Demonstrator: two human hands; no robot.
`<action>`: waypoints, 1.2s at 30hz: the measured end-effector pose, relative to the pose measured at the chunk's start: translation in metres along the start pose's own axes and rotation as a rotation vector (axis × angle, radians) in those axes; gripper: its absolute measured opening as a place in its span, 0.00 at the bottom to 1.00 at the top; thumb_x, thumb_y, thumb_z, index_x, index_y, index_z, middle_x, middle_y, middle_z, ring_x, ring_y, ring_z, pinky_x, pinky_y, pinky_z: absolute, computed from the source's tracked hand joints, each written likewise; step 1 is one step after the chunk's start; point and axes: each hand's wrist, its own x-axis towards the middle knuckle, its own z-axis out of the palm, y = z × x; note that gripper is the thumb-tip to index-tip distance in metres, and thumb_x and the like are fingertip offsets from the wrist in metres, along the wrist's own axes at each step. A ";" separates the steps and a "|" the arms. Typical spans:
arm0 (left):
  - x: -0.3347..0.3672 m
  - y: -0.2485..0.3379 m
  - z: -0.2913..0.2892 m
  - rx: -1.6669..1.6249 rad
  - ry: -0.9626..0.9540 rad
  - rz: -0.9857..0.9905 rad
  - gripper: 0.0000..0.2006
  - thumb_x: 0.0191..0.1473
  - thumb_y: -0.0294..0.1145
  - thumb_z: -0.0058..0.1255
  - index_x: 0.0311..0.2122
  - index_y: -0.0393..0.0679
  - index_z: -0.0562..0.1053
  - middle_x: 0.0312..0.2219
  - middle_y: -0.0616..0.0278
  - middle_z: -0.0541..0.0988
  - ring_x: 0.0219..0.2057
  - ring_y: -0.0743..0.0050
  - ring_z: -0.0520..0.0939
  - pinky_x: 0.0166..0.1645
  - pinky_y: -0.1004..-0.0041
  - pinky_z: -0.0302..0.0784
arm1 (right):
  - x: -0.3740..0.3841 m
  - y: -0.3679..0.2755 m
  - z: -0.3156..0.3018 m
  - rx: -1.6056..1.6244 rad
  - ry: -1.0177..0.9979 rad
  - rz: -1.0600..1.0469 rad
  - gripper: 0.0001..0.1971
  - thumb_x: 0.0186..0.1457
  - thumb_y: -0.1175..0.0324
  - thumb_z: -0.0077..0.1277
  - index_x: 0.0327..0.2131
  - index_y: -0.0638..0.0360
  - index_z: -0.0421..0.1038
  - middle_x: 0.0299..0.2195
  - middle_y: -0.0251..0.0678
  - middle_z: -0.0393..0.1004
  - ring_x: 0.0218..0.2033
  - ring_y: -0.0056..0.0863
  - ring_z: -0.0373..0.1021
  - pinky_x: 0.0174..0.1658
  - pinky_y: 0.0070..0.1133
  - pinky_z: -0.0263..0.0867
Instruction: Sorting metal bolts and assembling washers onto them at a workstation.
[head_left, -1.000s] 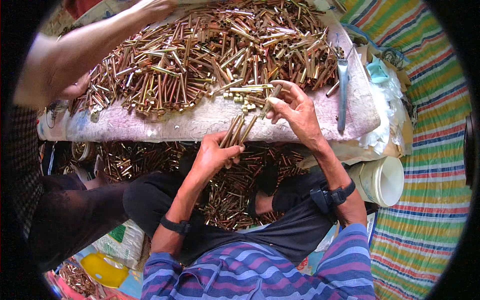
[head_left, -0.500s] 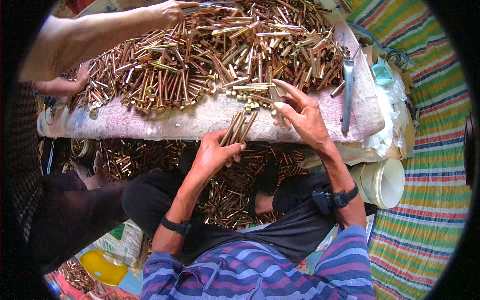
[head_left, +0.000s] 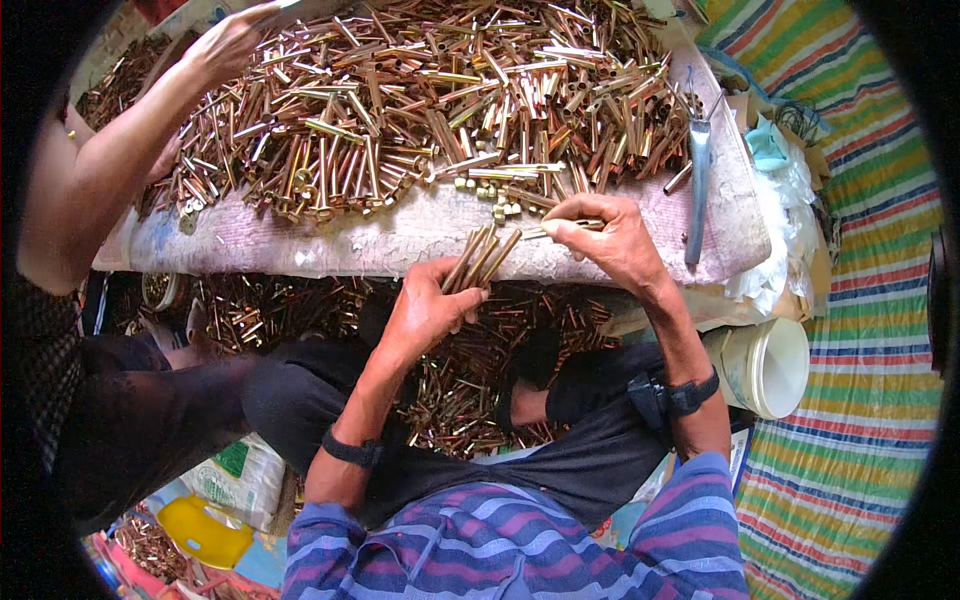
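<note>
My left hand (head_left: 428, 315) is closed round a small bundle of copper-coloured metal tubes (head_left: 484, 260), whose ends stick up past the fingers. To its right, my right hand (head_left: 615, 245) pinches a thin metal tube (head_left: 537, 235) between thumb and fingers, one end pointing toward the bundle. Most of that tube is hidden by the fingers. Just beyond it, short brass nuts or caps (head_left: 506, 209) lie on the front of the padded work surface (head_left: 350, 245). A large heap of loose copper-coloured tubes (head_left: 400, 95) covers the surface behind.
A tool with a blue-grey handle (head_left: 697, 190) lies at the surface's right end, near white plastic bags (head_left: 785, 230). A white bucket (head_left: 782, 368) stands by my right knee. More tubes (head_left: 465, 400) lie below. At left, a co-worker's arm (head_left: 135, 150) reaches over the heap.
My right hand has closed from spread fingers into a pinch on a tube, slightly lower. My left hand stays put with its bundle. The co-worker's arm has drawn back to the left.
</note>
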 end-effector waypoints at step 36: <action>-0.002 -0.017 -0.002 0.109 -0.016 0.194 0.11 0.47 0.27 0.56 0.36 0.32 0.77 0.18 0.62 0.73 0.21 0.79 0.73 0.28 0.70 0.71 | -0.004 0.002 -0.002 -0.103 -0.058 0.022 0.13 0.49 0.64 0.61 0.29 0.66 0.76 0.24 0.34 0.75 0.29 0.20 0.70 0.36 0.22 0.66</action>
